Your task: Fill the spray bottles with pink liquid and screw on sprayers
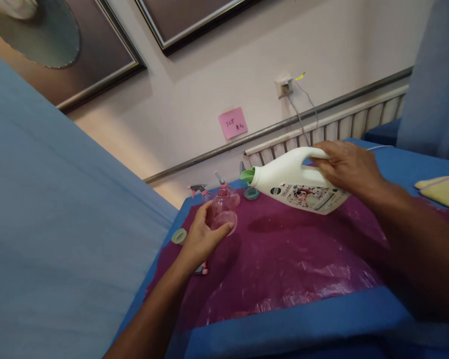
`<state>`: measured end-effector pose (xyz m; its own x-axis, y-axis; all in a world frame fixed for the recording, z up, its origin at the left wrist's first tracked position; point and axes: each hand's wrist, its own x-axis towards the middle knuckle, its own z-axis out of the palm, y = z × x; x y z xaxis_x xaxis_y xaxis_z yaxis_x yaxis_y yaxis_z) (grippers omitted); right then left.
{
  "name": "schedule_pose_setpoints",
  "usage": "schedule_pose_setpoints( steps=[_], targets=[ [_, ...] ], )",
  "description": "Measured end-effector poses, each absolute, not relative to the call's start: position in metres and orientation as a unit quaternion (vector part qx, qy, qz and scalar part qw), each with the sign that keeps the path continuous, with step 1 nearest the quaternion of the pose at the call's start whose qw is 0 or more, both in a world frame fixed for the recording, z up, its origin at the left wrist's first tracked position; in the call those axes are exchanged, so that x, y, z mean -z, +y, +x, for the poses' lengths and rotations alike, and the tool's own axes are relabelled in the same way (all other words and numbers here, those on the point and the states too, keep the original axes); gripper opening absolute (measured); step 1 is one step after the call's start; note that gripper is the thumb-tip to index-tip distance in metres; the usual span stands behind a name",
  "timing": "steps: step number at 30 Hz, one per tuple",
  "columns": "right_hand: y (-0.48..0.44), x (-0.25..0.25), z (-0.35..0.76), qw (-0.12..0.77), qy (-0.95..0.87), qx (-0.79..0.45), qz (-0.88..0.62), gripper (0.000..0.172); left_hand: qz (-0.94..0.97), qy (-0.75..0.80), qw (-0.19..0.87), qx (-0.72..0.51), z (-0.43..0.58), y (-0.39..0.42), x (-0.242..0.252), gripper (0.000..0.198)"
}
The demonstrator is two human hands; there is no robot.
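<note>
My left hand (pixel 205 233) is wrapped round a clear pink spray bottle (pixel 223 212) without its sprayer top. By its handle, my right hand (pixel 344 162) grips a white detergent jug (pixel 284 177), tipped to the left with its green spout (pixel 248 175) apart from the bottle and to its right. No liquid shows between them. Behind the pink bottle stand other spray bottles, one with a grey and pink trigger head (pixel 198 189). A loose sprayer head (pixel 202 269) lies below my left wrist, partly hidden. A pale green cap (pixel 178 236) sits to the left.
A shiny magenta plastic sheet (pixel 284 259) covers part of the blue table cover (pixel 247 326). Folded yellow cloth (pixel 445 192) lies at right. Blue curtain (pixel 60 199) hangs at left. Behind are a radiator (pixel 333 132), a socket with cords (pixel 284 88) and a pink note (pixel 233 123).
</note>
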<state>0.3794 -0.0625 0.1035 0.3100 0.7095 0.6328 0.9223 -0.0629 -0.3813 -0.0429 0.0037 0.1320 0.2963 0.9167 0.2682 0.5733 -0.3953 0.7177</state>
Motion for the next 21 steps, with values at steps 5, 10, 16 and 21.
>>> schedule_pose_setpoints(
  steps=[5, 10, 16, 21],
  targets=[
    [-0.056, -0.115, 0.38, 0.342, -0.592, 0.114, -0.721, 0.022, 0.774, 0.497, 0.231, -0.317, -0.054, 0.007, -0.124, 0.087],
    [-0.046, -0.116, 0.377, 0.345, -0.589, 0.081, -0.727, 0.022, 0.777, 0.494, 0.234, -0.312, -0.05, 0.004, -0.126, 0.086],
    [-0.038, -0.112, 0.386, 0.34, -0.613, 0.094, -0.707, 0.028, 0.786, 0.492, 0.224, -0.3, -0.044, 0.005, -0.127, 0.085],
    [-0.032, -0.11, 0.387, 0.315, -0.635, 0.092, -0.699, 0.025, 0.806, 0.486, 0.196, -0.273, -0.045, 0.012, -0.123, 0.086]
  ],
)
